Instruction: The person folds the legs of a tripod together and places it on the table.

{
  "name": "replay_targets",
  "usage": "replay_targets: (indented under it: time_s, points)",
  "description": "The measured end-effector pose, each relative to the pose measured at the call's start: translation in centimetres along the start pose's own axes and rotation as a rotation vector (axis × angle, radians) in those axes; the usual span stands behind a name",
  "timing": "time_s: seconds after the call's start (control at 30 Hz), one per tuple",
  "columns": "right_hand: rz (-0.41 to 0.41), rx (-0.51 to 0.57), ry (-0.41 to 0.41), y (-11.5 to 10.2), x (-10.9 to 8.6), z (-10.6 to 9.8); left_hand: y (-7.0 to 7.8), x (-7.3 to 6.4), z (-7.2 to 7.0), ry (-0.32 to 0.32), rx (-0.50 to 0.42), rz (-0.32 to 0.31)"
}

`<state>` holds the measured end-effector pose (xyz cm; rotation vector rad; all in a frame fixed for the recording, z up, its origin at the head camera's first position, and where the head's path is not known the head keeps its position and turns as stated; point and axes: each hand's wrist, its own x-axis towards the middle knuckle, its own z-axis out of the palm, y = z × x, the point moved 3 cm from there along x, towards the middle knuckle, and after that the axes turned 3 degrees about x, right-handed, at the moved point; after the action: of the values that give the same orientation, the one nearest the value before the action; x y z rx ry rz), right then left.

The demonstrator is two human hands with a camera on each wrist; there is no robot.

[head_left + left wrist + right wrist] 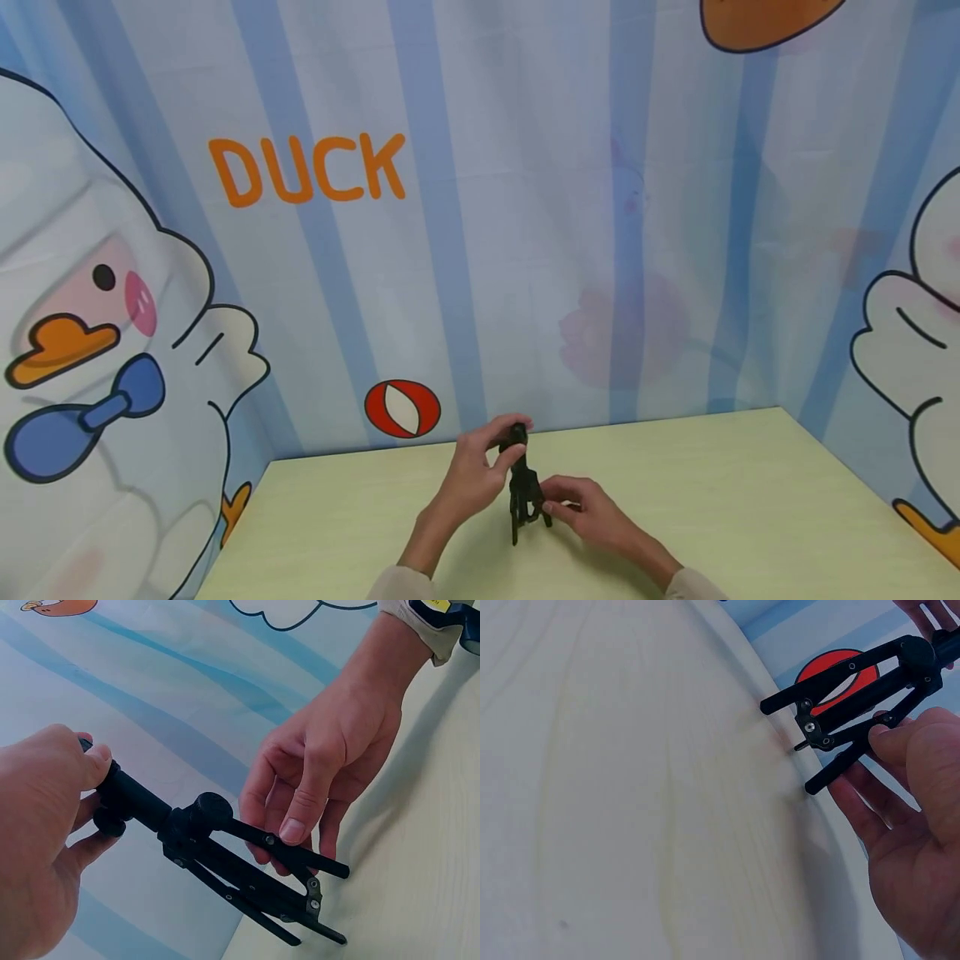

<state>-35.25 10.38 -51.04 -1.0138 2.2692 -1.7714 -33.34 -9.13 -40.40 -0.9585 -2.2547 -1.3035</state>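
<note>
A small black tripod (524,483) is held tilted over the table, its legs pointing down and partly folded in. My left hand (474,473) grips its top end, thumb and fingers around the head near a knob. Lower down, my right hand (600,517) pinches one leg between thumb and fingers. In the left wrist view the tripod's centre column (139,796) runs from the left hand to a round joint knob (212,811). The right wrist view shows the leg ends (780,700) and small hinged braces, with the right thumb pressed on one leg.
The pale yellow table (750,483) spreads beneath both hands. Behind it hangs a striped blue and white cloth (510,250) printed with ducks, the word DUCK and a red ball, close to the table's back edge.
</note>
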Motion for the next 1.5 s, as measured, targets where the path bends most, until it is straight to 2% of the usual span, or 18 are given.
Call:
replay_targets:
  time_s: [0.3,0.53,0.67,1.03,1.5]
  points:
    - [-0.019,0.01,-0.054,0.16,-0.08,0.08,0.07,-0.25,-0.17,-0.047,-0.013,-0.042]
    - [-0.044,0.022,-0.085,0.0,-0.12,0.17,-0.06,-0.5,-0.21,0.004,0.026,-0.021]
    - [-0.053,0.049,-0.104,-0.21,-0.11,0.32,0.15,-0.6,-0.39,0.022,0.023,-0.03]
    - [-0.057,0.079,-0.13,-0.06,-0.06,0.69,-0.08,-0.61,-0.49,0.016,-0.03,-0.051]
    - [-0.068,0.1,-0.159,-0.22,-0.01,0.83,0.18,-0.57,-0.5,0.01,-0.042,-0.048]
